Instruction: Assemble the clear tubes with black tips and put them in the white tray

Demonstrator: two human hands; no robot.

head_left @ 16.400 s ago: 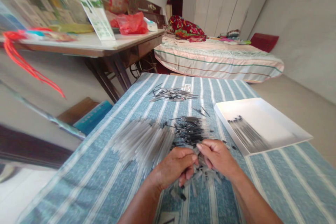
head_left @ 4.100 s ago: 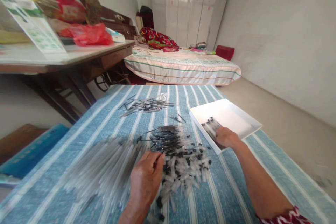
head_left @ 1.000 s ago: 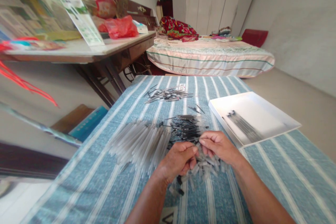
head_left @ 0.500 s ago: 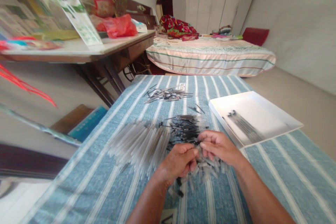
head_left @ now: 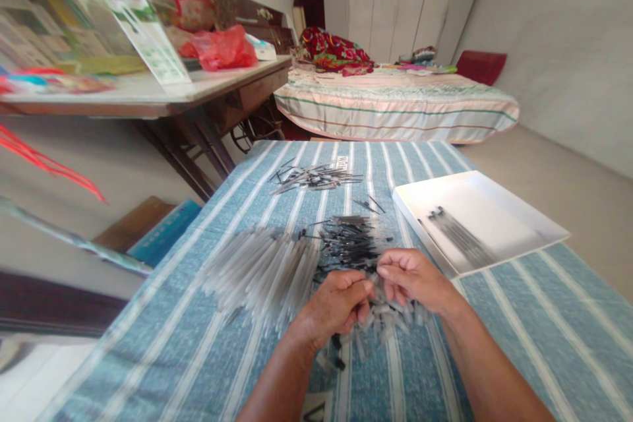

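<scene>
My left hand (head_left: 343, 300) is closed, thumb against forefinger, above the inner edge of a heap of short translucent pen caps (head_left: 390, 320). Facing it, my right hand (head_left: 410, 280) is pinched too, its fingertips a little apart from the left ones. Whatever small piece either hand holds is too small or hidden to make out. Left of the hands lies a fanned pile of long translucent pen barrels (head_left: 270, 270). Just beyond them is a pile of thin black-ended pieces, like pen refills (head_left: 349, 237). Several black-tipped pens (head_left: 459, 234) lie side by side in a shallow white box (head_left: 509, 211) at the right.
Another scatter of thin dark and grey pieces (head_left: 316, 176) lies towards the far end of the striped tablecloth (head_left: 198, 343). A side table (head_left: 212, 82) with bags and a standing card is at the left. A bed (head_left: 395, 102) stands beyond.
My right hand has shifted very slightly to the right, so the gap between the fingertips is a bit wider. My left hand and the piles look the same.
</scene>
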